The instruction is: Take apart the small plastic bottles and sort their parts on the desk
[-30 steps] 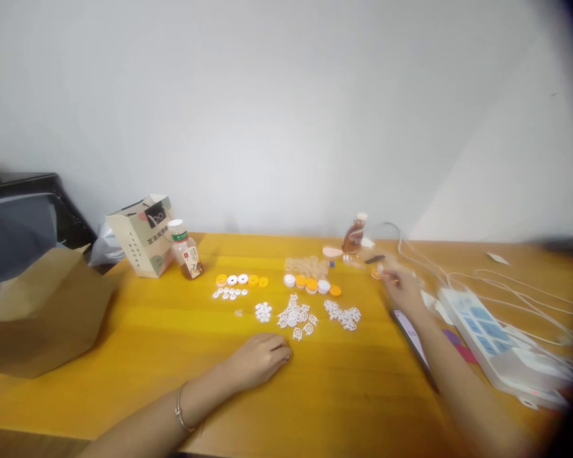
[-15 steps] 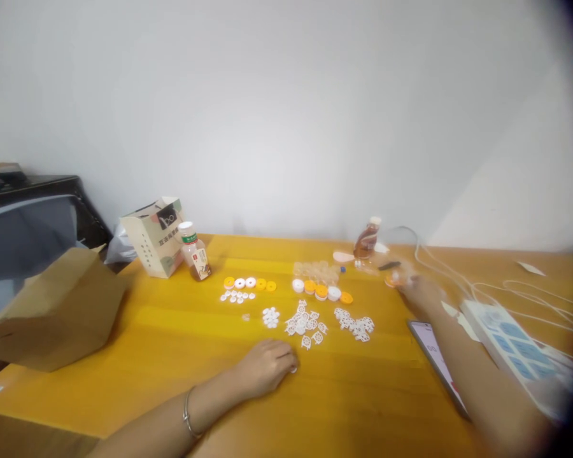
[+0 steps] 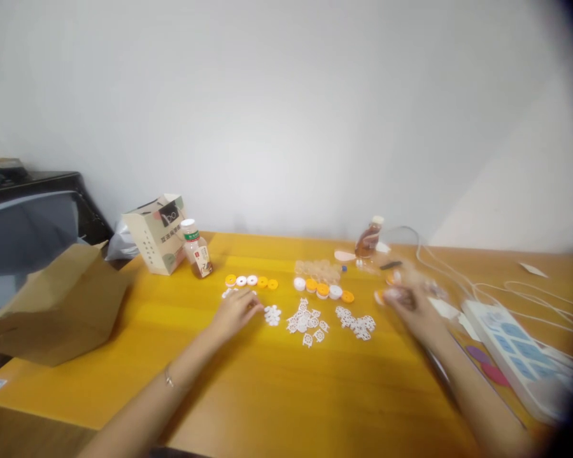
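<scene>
My left hand [image 3: 236, 313], its fingers curled together, is over the small white round pieces [image 3: 228, 292] and partly covers them. Whatever its fingertips pinch is hidden. On its right lies a cluster of small white beads [image 3: 272, 315]. Blurred by motion, my right hand [image 3: 410, 305] pinches a round orange-and-white disc [image 3: 379, 297]. Another orange-and-white piece [image 3: 392, 278] lies just beyond it. White wheel-shaped pieces [image 3: 307, 320] form a pile in the middle, with white cut-out pieces [image 3: 356, 322] to their right. Orange and white discs stand in a left row [image 3: 251, 281] and a right row [image 3: 322, 291].
Clear plastic cups [image 3: 318, 271] sit behind the right row. A labelled bottle [image 3: 198, 251] and paper bag [image 3: 157, 235] stand at back left, a brown bottle [image 3: 368, 238] at back right. A brown paper bag [image 3: 57, 305] is at left; a white-and-blue box [image 3: 513, 350] and cables at right.
My left hand has moved up and left to the small white pieces. My right hand has come slightly left and nearer with a disc. The phone under my right arm is now mostly covered.
</scene>
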Demonstrator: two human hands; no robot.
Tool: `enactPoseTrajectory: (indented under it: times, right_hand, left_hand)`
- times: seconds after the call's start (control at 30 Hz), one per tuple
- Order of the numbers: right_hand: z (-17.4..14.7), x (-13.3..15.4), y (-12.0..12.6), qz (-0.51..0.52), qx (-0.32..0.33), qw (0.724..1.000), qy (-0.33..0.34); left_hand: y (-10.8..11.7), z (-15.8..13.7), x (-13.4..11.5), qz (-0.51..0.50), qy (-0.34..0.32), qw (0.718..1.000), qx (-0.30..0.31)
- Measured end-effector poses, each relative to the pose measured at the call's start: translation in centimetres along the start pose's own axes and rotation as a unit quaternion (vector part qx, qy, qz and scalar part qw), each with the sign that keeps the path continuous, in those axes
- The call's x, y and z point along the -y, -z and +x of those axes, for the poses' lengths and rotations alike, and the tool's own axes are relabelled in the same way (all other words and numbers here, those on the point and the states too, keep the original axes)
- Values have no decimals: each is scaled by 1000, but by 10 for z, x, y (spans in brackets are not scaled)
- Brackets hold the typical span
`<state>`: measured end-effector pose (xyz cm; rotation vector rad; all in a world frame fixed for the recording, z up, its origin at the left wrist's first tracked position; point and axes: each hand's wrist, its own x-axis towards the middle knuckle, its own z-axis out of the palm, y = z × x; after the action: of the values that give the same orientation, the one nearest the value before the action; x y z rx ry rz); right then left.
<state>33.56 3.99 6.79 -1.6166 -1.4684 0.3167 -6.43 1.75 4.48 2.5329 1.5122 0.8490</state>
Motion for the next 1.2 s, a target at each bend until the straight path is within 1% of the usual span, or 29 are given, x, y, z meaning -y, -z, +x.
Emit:
enactPoseTrajectory:
  times: [0.07,0.17,0.23,0.3,0.4,0.47,0.53,0.63,0.7,0.73,0.77,0.8,0.83,0.87,0.9,0.93,1.03,1.1,1.2]
  right_hand:
    - [-34,26,-14,63,110,992,26]
    - [-80,59,-36,112,251,959,65]
    - [-102,72,-49,127,316,936,85]
    - [-118,79,-60,141,373,912,94]
    - [-130,84,-71,165,426,884,100]
    - [-133,87,-76,184,446,870,100]
    - [-133,89,-80,194,456,862,106]
    - [-131,92,-82,178,446,868,125]
    - [-129,92,-84,159,431,877,141]
    - [-128,92,-85,151,424,881,150]
    - [-128,91,-87,144,416,884,157]
    - [-127,89,-89,139,408,888,163]
    - [-128,87,-91,136,399,892,163]
    - [-128,84,-94,136,392,896,158]
    - [-129,81,-97,140,389,898,149]
    - [-130,78,-100,148,389,899,137]
    - [-135,70,-105,180,401,892,105]
    - [-137,68,-106,191,407,888,95]
    - [-140,70,-104,179,406,890,106]
  left_hand:
    - [0,9,18,13,30,999,12]
    - [-4,18,34,30,54,997,40]
    - [-7,21,38,41,63,996,52]
    - [-10,21,39,52,71,994,59]
    - [-13,20,42,62,79,993,67]
    - [-15,19,45,62,80,993,66]
    - [-15,19,46,58,78,994,53]
    - [-9,16,37,47,70,996,11]
    - [1,12,21,29,56,998,-8]
    - [7,9,11,10,42,999,-4]
    - [12,4,-1,-23,17,999,25]
    - [17,0,-13,-66,-14,995,79]
    - [20,-6,-25,-109,-42,982,145]
    - [20,-11,-37,-141,-58,969,195]
    - [18,-16,-46,-157,-64,959,225]
    - [14,-21,-55,-160,-63,956,239]
    - [-7,-32,-69,-144,-58,957,246]
    - [-22,-35,-71,-149,-48,959,237]
    - [-39,-38,-71,-158,-34,966,203]
